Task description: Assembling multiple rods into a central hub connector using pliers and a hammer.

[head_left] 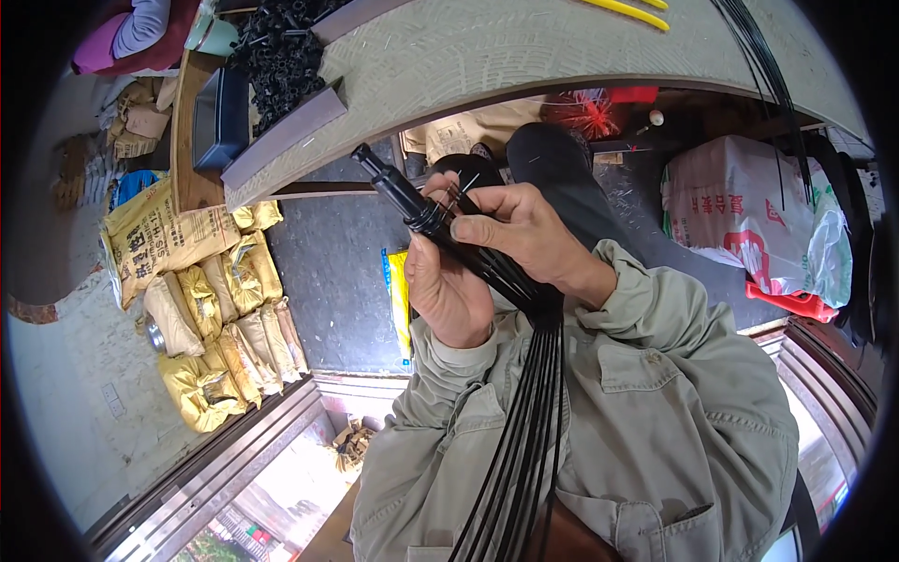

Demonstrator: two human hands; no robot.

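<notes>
In front of my chest I hold what looks like a black umbrella frame [479, 262], tilted, its stepped tube end [382, 173] pointing up and left. My left hand [440, 290] is closed around it from below, thumb near the ringed collar [429, 220]; some of its fingertips show beyond the tube. Over the upper side, my right hand [515, 229] pinches by the collar, where a few thin rod ends stick up. What exactly lies between those fingertips is too small to tell. Long thin black ribs [529, 393] run down across my shirt and lap.
A workbench [487, 70] crosses ahead, carrying a heap of small black parts [276, 61], a dark blue bin [222, 117], yellow strips [629, 11] and hanging black rods [763, 61]. Yellow and brown sacks [220, 309] lie at left; a white plastic bag [726, 201] stands at right.
</notes>
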